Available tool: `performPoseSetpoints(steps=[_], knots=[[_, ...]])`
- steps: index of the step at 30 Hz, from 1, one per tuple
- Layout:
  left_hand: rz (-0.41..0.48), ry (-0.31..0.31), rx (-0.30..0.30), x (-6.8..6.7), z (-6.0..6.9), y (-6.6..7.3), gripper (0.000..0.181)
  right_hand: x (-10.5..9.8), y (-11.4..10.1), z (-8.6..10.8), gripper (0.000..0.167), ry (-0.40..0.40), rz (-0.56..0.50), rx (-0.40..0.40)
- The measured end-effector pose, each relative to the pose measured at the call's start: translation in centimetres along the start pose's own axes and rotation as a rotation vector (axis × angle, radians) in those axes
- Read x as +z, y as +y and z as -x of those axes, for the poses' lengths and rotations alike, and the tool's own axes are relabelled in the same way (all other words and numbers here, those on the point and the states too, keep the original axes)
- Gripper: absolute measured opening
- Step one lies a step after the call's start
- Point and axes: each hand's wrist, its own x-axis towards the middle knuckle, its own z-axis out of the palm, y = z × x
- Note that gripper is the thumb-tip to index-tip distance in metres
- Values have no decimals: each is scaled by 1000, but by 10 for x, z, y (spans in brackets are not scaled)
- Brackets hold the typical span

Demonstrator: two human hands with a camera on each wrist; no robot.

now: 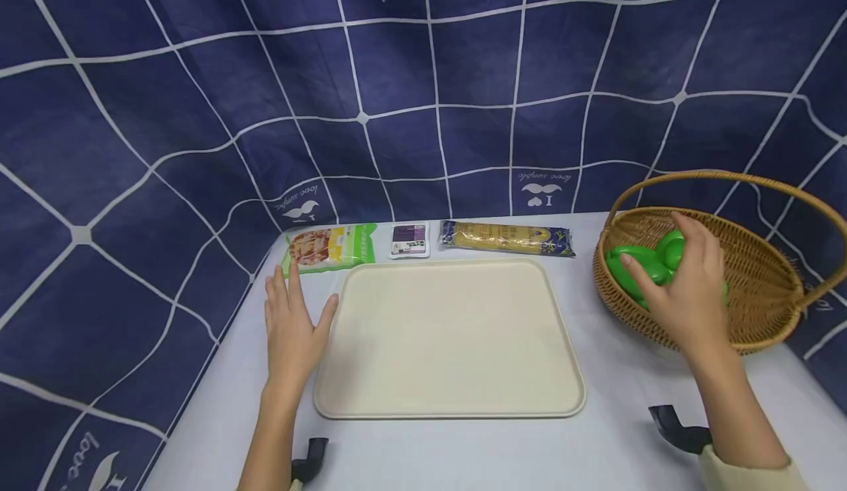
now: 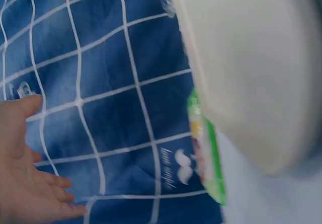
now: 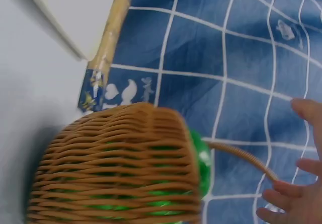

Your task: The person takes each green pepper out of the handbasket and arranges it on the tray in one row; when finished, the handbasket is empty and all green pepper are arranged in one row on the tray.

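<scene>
Smooth, rounded sides could make the green objects (image 1: 640,269) slip from the right hand (image 1: 695,292), spread apart above them in the basket (image 1: 761,270), between two and three o'clock from the tray (image 1: 450,337). The left hand (image 1: 294,337) is spread, holding nothing. The right-wrist view alone clearly shows green through the weave.

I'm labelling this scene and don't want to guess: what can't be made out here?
- Green items in the wicker basket: partly hidden by the right hand in the head view; their full number is unclear.
- Fine print on the purple-labelled pack: too small in the head view.
- Tray: blurred and cut off by the top edge, left wrist view.
- Basket's lower part: cut off by the bottom edge, right wrist view.
</scene>
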Motion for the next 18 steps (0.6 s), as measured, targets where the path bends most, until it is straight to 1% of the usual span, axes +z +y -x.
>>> performPoseSetpoints(steps=[2, 4, 6, 8, 10, 12, 15, 16, 18], knots=[[64, 23, -13, 3, 4, -9, 81, 0, 4, 3, 82, 38, -35, 23], [131, 40, -24, 6, 7, -19, 79, 0, 9, 6, 84, 52, -53, 58], [194, 41, -44, 9, 10, -30, 77, 1, 14, 9, 85, 49, -61, 95], [253, 21, -67, 13, 12, -42, 76, 1, 19, 11, 86, 35, -53, 130], [306, -37, -87, 17, 14, -53, 77, 2, 23, 14, 86, 10, -40, 156], [345, -133, -92, 22, 17, -63, 80, 3, 27, 17, 87, -17, -26, 174], [389, -293, -70, 31, 21, -75, 85, 5, 31, 22, 88, -57, -2, 181], [400, -337, -64, 33, 23, -78, 86, 5, 33, 24, 88, -69, 5, 180], [417, -395, -60, 38, 26, -82, 86, 6, 35, 27, 88, -99, 16, 184]])
